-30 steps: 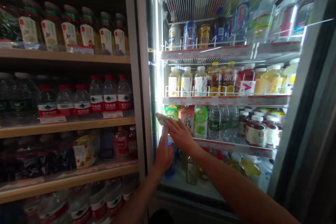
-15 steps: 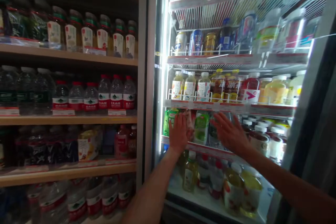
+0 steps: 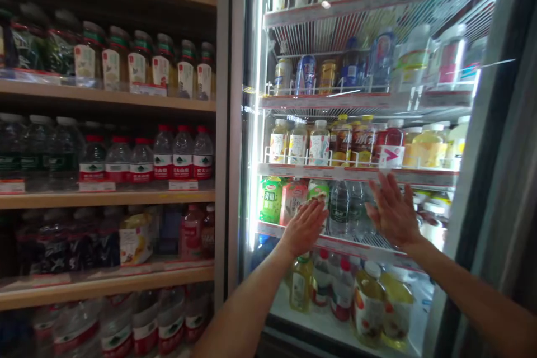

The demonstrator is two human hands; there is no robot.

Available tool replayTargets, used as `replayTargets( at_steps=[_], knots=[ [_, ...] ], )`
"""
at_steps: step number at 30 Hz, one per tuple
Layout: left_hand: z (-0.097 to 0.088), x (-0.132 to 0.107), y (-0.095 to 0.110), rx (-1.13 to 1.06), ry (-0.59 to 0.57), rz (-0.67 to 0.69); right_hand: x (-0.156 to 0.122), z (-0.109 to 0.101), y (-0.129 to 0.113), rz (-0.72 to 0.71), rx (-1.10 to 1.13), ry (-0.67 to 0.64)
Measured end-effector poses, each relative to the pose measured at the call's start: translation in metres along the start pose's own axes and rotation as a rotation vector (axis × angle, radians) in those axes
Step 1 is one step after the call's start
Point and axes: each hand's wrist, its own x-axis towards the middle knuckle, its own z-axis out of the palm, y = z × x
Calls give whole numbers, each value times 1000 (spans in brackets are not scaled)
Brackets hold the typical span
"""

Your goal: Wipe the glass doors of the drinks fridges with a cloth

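My left hand (image 3: pixel 305 228) is held up with its fingers stretched out, holding nothing. It is before the fourth visible fridge shelf and covers part of a green-and-white bottle (image 3: pixel 318 189). Left of it stand a pink-labelled bottle (image 3: pixel 292 201) and a green bottle (image 3: pixel 271 201). My right hand (image 3: pixel 394 213), palm forward and fingers spread, holds nothing. It is nearest to clear bottles with dark labels (image 3: pixel 339 210) on its left and white-capped bottles (image 3: pixel 434 221) on its right. Streaks of reflection suggest glass before the shelves; whether my hands touch it I cannot tell.
The lit fridge holds several wire shelves of drinks, including tea bottles (image 3: pixel 319 142) and cans (image 3: pixel 305 75). Large yellow bottles (image 3: pixel 369 305) stand at its bottom. A grey frame (image 3: pixel 230 123) separates it from wooden shelves (image 3: pixel 126 197) carrying red-capped water bottles (image 3: pixel 182 152).
My left hand has shifted right and tilted, uncovering the green and pink-labelled bottles. My right hand has moved right, its fingers now pointing more upward. The view has shifted slightly.
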Motion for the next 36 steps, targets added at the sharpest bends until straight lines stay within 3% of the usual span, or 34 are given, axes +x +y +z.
replayTargets(
  at_steps=[1,4,7,9,11,13,14,15,17,19,21,23,26,28,30,34,36],
  knots=[
    [-5,-9,-10,20,-7,-14,0,0,1,2,6,3],
    [-21,-24,-50,128,27,-254,1,1,0,23,5,19],
    [-19,-10,-56,181,74,-377,0,4,-5,51,-15,12],
    [-7,12,-35,139,65,-304,0,6,-7,64,-21,1],
    [4,32,-11,80,5,-130,0,6,-7,70,-19,4],
    [6,41,-5,68,-48,-2,-1,6,-6,69,-17,16],
    [2,39,-11,82,-56,11,-1,5,-5,65,-15,18],
    [-3,33,-23,108,-44,-25,-1,5,-5,60,-13,18],
    [-19,18,-56,166,35,-226,-1,5,-5,57,-11,9],
    [-31,9,-83,217,185,-557,-1,5,-6,66,-11,7],
    [-32,13,-86,222,273,-730,-1,6,-8,76,-17,9],
    [-22,30,-64,182,210,-604,-1,7,-9,81,-23,10],
    [-3,59,-25,110,-8,-150,-1,7,-8,73,-30,9],
    [-2,67,-23,99,-82,15,-1,6,-7,64,-33,10],
    [-12,61,-46,132,-34,-104,-1,5,-7,63,-30,14],
    [-31,47,-101,209,268,-704,0,7,-10,83,-30,17],
    [-27,53,-100,210,325,-743,0,8,-12,99,-30,11]
  ],
)
